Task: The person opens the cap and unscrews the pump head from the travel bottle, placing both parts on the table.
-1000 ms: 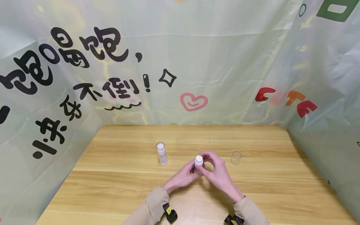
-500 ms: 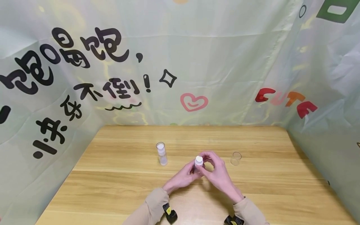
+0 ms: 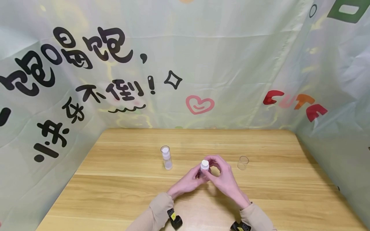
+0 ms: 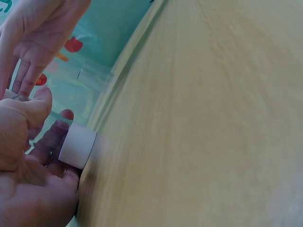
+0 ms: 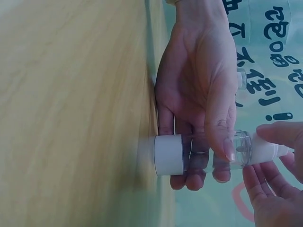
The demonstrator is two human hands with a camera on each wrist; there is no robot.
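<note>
A small clear pump bottle with a white top [image 3: 204, 165] stands upright between both hands. My left hand [image 3: 188, 182] wraps its fingers and thumb round the clear body, just above the white base [image 5: 168, 155]. That base sits right at the tabletop in both wrist views. My right hand [image 3: 224, 177] pinches the white collar [image 5: 261, 149] between thumb and fingers. In the head view the fingers hide most of the body. A clear open-ended cap [image 3: 242, 163] stands on the table to the right.
A second bottle [image 3: 166, 158], white-topped under a clear cover, stands left of the hands. The wooden table [image 3: 121, 192] is bordered by a printed cloth [image 3: 231, 64] at the back and sides. Black wrist straps [image 3: 174, 219] show below both sleeves.
</note>
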